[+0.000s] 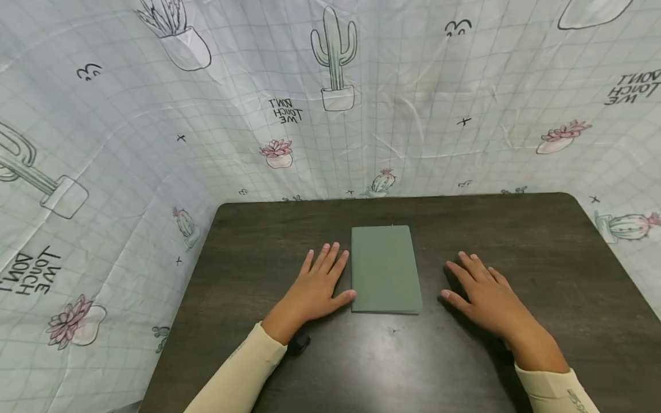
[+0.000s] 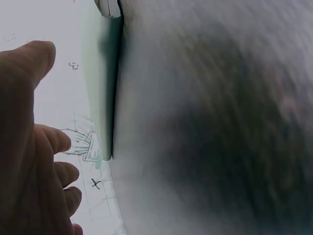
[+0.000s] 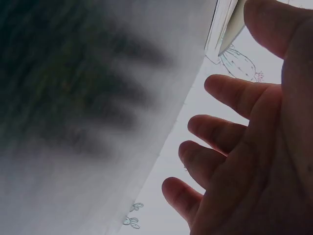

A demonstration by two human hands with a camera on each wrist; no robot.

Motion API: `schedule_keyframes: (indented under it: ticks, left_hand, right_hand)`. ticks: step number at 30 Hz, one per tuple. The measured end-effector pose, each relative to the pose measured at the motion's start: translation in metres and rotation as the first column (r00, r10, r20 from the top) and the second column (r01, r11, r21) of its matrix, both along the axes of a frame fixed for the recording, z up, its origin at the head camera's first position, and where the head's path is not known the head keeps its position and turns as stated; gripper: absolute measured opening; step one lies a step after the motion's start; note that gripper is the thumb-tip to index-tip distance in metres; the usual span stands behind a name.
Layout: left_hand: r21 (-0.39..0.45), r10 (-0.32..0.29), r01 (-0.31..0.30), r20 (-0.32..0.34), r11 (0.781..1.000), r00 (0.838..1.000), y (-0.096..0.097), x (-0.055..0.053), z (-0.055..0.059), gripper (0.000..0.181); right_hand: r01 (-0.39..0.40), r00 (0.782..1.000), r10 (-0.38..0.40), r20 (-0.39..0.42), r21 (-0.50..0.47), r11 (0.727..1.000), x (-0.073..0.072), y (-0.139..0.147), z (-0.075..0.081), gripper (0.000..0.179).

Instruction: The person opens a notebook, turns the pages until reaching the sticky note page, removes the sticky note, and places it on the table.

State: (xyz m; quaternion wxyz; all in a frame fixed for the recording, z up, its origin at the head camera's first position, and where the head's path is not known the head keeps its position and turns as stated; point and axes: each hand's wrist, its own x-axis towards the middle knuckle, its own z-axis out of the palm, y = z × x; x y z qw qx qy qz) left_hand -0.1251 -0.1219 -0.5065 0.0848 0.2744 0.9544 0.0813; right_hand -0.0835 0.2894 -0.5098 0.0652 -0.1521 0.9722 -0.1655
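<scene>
A green notebook (image 1: 386,268) lies closed on the dark wooden table (image 1: 248,235), its long sides running away from me. Just left of it is my left hand (image 1: 316,287), palm down with the fingers spread. The thumb is at the notebook's left edge; whether it touches cannot be told. My right hand (image 1: 485,298) hovers to the right of the notebook, apart from it, with fingers loosely extended and a shadow below. In the left wrist view the notebook's green cover (image 2: 100,83) stands past the thumb. Page edges of the notebook (image 3: 221,24) show in the right wrist view.
A pale cloth (image 1: 413,115) printed with cacti and grid lines hangs behind the table and along both sides. Under my left wrist a small black object (image 1: 298,344) is partly visible. Cream sleeves (image 1: 237,367) cover both forearms.
</scene>
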Motion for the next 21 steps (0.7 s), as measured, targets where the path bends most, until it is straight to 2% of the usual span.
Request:
schedule_keyframes:
  ticks: [11, 21]
  left_hand:
    - [0.026, -0.033, 0.033, -0.003, 0.999, 0.999, 0.016, -0.002, -0.006, 0.094]
    - [0.003, -0.085, 0.085, 0.013, 0.996, 0.996, 0.034, -0.002, -0.006, 0.101]
  right_hand:
    - [-0.002, 1.0, 0.002, 0.006, 0.002, 1.0, 0.0, -0.002, -0.007, 0.08]
    - [-0.002, 1.0, 0.002, 0.013, 0.006, 1.0, 0.004, -0.006, -0.006, 0.08]
